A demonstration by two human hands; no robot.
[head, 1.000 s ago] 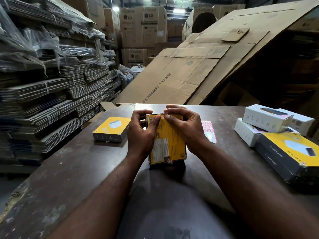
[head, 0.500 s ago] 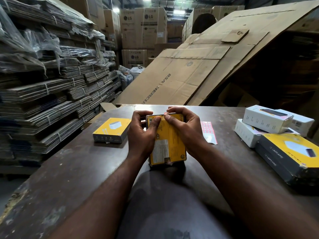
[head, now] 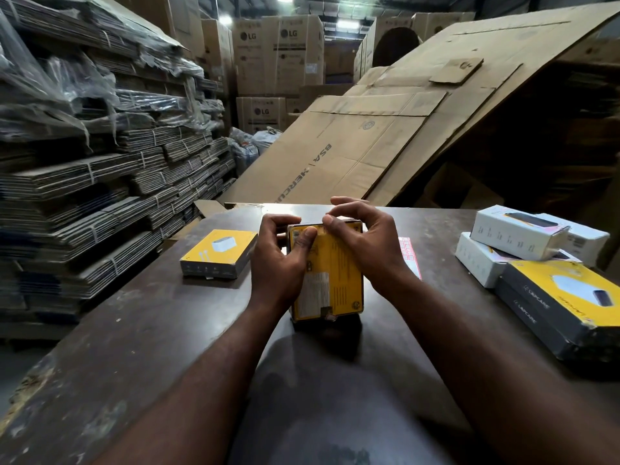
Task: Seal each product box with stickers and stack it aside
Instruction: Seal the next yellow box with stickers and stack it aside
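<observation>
**Q:** Hand status?
**A:** The left hand (head: 278, 263) gripped the left edge of the yellow box (head: 335, 280), thumb across its face. The right hand (head: 365, 250) curled over the top edge, fingertips pinching there. Whether a sticker lay beneath them could not be confirmed.

**Q:** Box position?
**A:** On end on the desk (head: 167, 330), held between both hands.

**Q:** Progress?
**A:** Judged early. One finished-looking box (head: 218, 253) lay aside at left. The sticker sheet (head: 410, 256) lay just right of the hands. The pile of boxes (head: 536, 263) at the right edge apparently awaited sealing.
</observation>
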